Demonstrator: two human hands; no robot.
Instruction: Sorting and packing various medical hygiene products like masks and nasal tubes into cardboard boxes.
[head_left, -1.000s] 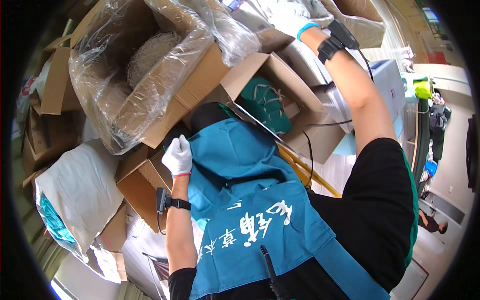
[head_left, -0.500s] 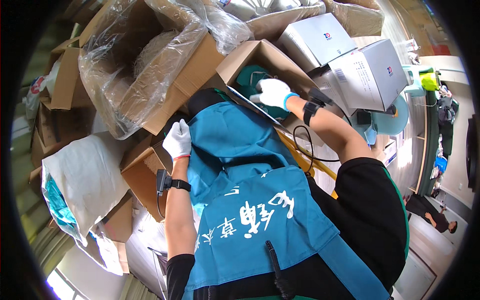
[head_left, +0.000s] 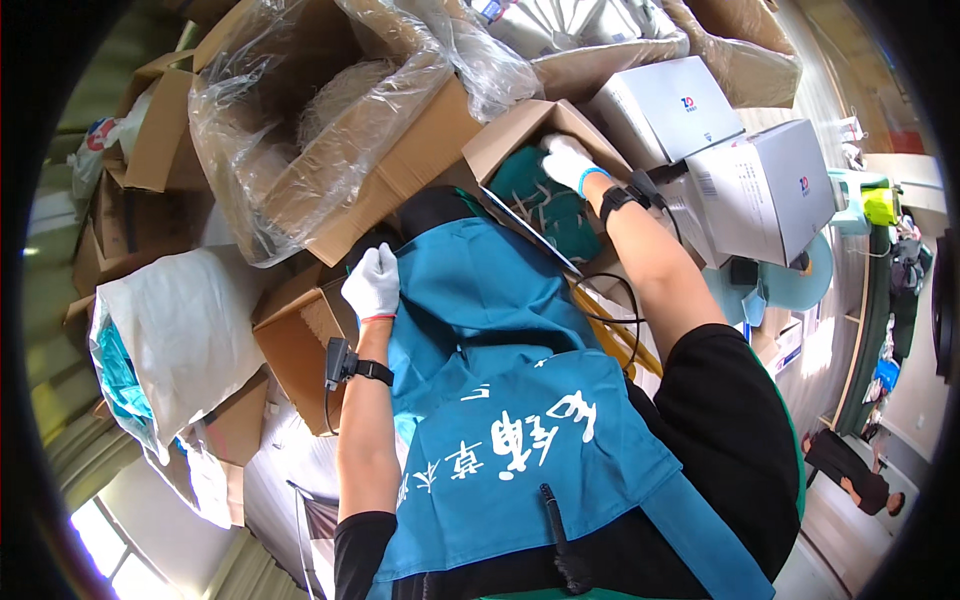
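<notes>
My right hand (head_left: 568,163), in a white glove with a blue cuff, reaches into an open cardboard box (head_left: 512,125) by its far inner wall. Its fingers look partly spread above dark green bundles (head_left: 545,205) with pale straps or cords; their kind is unclear. Beside the left edge of my blue apron (head_left: 475,270), my left hand (head_left: 372,283), white-gloved with a red cuff, is closed. Whatever it may hold is hidden. A black strap with a small device circles each wrist.
A large plastic-lined carton (head_left: 375,180) stands at the far left of the box. White boxes (head_left: 665,110) are stacked on its right. A brown carton (head_left: 300,335) and a white sack (head_left: 185,320) are at left. Another person (head_left: 850,475) is at far right.
My right hand has moved farther across the box, toward its far wall. My left hand stays closed by the apron. The whole view has shifted slightly.
</notes>
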